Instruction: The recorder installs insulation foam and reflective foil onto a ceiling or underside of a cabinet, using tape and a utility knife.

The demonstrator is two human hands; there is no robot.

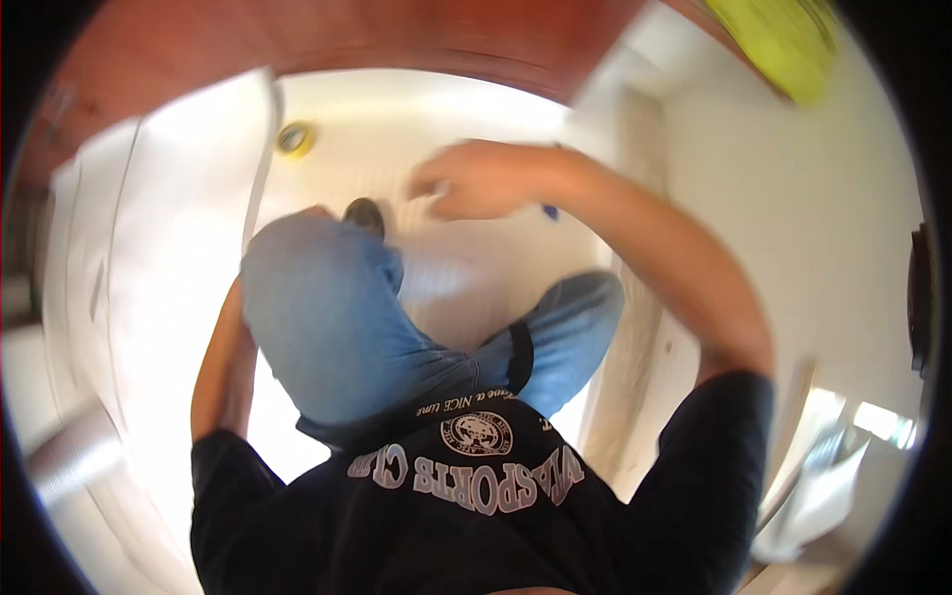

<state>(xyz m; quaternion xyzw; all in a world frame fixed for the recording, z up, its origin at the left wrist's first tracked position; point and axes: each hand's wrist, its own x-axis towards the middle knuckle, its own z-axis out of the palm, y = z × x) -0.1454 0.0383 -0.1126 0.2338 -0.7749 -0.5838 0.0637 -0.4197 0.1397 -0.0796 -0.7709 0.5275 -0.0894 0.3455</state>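
Note:
My right hand (pixel 476 181) is held out over the pale floor, beyond my lap, its outline smeared by motion. Its thumb and bent fingers look apart, with a light gap between them and nothing I can make out held. Only a blurred bit of my left hand (pixel 315 211) shows at the far side of my raised left knee; the knee hides its fingers. A yellow roll of tape (pixel 296 140) lies past that knee. Under my right wrist is a small blue thing (pixel 550 211), too blurred to name.
A reddish-brown panel (pixel 426 35) crosses the far side. White boards or sheets (pixel 178 188) stand along the left. A yellow-green thing (pixel 778 45) is at the upper right. A dark shoe (pixel 365 216) shows by my jeans (pixel 327 317).

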